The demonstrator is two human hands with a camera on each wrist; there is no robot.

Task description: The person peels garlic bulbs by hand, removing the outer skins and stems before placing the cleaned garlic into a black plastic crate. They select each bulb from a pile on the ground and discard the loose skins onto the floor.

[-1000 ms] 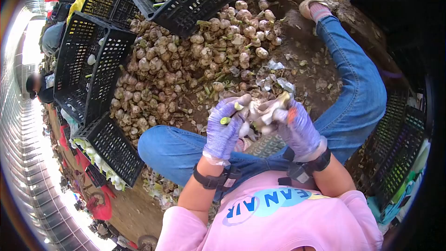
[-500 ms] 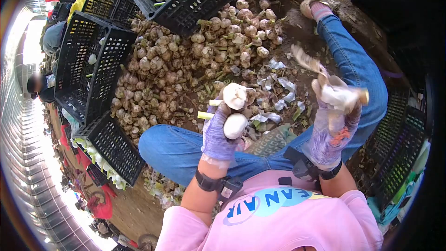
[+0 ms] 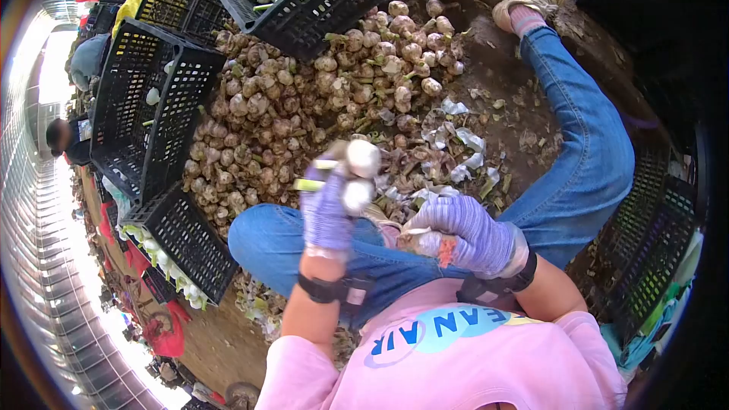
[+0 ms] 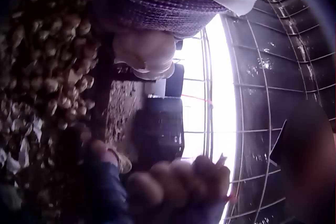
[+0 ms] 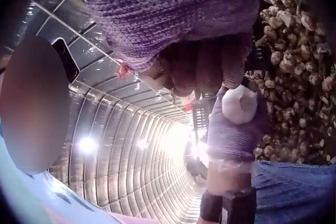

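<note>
The left hand point(image 3: 326, 216), in a purple knit glove, is holding two peeled white garlic bulbs point(image 3: 361, 175) up over the lap, fingers curled round their cut green stems point(image 3: 307, 184), which are pointing out to the person's left. The right hand point(image 3: 463, 235), gloved alike, is sitting lower and just beside it, its grip closing on a scrap of papery skin point(image 3: 416, 241). The bulbs are lying up and to the left of that right hand, so the left is plainly nearer. Beyond the knees, the heap of unpeeled brown garlic point(image 3: 304, 106) is spreading over the dirt floor point(image 3: 524, 99) between black plastic crates point(image 3: 140, 118). The right wrist view is showing one bulb's rounded face point(image 5: 239, 104); the head view alone is showing both.
</note>
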